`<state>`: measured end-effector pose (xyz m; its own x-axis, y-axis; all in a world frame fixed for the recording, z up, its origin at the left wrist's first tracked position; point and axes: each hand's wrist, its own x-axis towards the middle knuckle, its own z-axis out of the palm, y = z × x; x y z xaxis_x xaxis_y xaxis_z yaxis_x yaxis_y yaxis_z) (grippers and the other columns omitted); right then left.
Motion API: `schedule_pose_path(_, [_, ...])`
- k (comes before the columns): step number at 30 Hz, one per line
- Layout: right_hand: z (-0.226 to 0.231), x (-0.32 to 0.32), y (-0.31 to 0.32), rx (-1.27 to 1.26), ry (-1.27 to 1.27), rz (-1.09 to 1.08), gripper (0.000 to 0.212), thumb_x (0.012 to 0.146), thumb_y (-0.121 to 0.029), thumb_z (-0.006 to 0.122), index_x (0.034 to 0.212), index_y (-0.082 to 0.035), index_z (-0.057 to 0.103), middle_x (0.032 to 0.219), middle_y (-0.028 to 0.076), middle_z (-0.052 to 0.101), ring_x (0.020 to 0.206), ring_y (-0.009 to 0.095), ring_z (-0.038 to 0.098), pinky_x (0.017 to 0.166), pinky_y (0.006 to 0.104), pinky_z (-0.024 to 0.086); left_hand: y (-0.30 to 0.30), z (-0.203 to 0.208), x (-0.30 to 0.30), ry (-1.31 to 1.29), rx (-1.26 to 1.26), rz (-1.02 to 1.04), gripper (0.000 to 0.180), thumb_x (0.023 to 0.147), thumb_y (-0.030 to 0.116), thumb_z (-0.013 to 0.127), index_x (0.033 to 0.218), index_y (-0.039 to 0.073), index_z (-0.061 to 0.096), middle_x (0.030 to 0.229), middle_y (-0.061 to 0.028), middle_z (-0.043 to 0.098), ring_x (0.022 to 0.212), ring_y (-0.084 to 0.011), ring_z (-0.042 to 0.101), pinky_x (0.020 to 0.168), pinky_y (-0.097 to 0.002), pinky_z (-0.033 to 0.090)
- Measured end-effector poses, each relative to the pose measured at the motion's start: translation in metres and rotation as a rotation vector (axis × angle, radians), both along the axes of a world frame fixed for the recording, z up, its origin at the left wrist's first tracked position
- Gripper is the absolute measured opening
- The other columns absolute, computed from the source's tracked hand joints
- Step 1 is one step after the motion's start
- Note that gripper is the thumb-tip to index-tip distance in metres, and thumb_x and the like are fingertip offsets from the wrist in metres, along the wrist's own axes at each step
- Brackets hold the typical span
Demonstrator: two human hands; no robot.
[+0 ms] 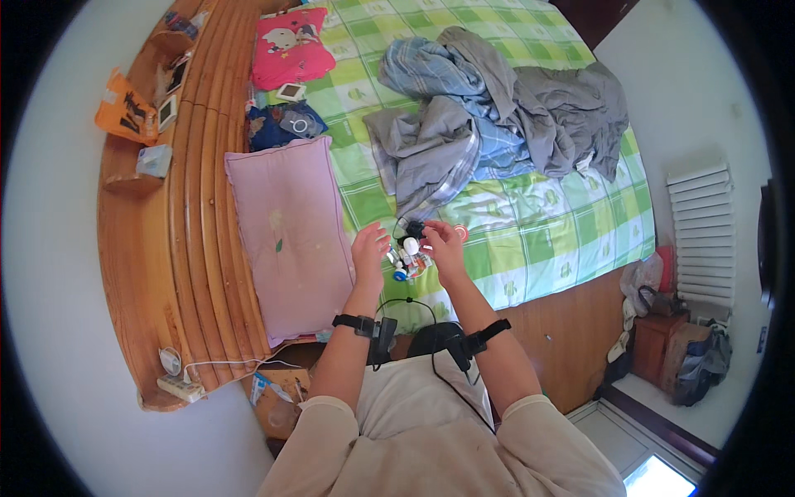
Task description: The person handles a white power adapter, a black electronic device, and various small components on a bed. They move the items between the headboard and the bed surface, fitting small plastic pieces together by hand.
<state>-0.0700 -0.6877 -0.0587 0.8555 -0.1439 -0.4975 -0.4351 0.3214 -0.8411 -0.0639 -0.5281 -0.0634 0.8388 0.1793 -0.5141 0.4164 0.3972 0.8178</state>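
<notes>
While the left hand (369, 245) is bare with fingers loosely spread, the right hand (448, 246) is curled beside one black object (414, 228); whether it grips anything, I cannot tell. Between the hands, one smooth white container (411, 246) and one round blue cap (401, 275) lie on checked cloth (501, 248), right of one soft mauve pillow (290, 207).

No txt, nos. or signs were legible. Orange bag (121, 101) had dark marks, too blurry to read; small pkgs (420, 263) had markings too tiny to make out, ditto pink cushion's (290, 62) print.
</notes>
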Motion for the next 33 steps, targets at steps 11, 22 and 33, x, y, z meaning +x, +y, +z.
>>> schedule_pose_path(11, [-0.13, 0.028, -0.022, -0.131, 0.119, 0.007, 0.029, 0.088, -0.015, 0.061, 0.113, -0.002, 0.058, 0.097, 0.009, 0.063, 0.079, 0.016, 0.065, 0.066, 0.0287, 0.053, -0.024, -0.128, 0.02, 0.27, -0.199, -0.043, 0.051, 0.09, 0.035, 0.057, 0.13, 0.006, 0.044, 0.123, -0.0127, 0.056, 0.105, -0.0278, 0.06, 0.09, -0.0394, 0.045])
schedule_pose_path(22, [-0.238, 0.044, -0.017, -0.828, -0.003, 0.405, 0.054, 0.076, -0.018, 0.068, 0.125, -0.002, 0.053, 0.115, 0.023, 0.055, 0.106, 0.039, 0.054, 0.095, 0.0429, 0.043, -0.056, -0.224, 0.038, 0.549, -0.235, -0.034, 0.05, 0.092, 0.035, 0.054, 0.131, 0.007, 0.043, 0.134, -0.011, 0.048, 0.101, -0.0261, 0.061, 0.086, -0.0384, 0.047])
schedule_pose_path(33, [-0.241, 0.052, -0.008, -0.935, 0.166, 0.626, 0.065, 0.073, -0.025, 0.074, 0.129, -0.005, 0.047, 0.122, 0.02, 0.047, 0.101, 0.04, 0.058, 0.085, 0.0453, 0.05, -0.053, -0.281, 0.027, 0.609, -0.294, -0.105, 0.023, 0.092, 0.023, 0.048, 0.109, 0.012, 0.056, 0.092, -0.0052, 0.061, 0.076, -0.0168, 0.061, 0.071, -0.0319, 0.052])
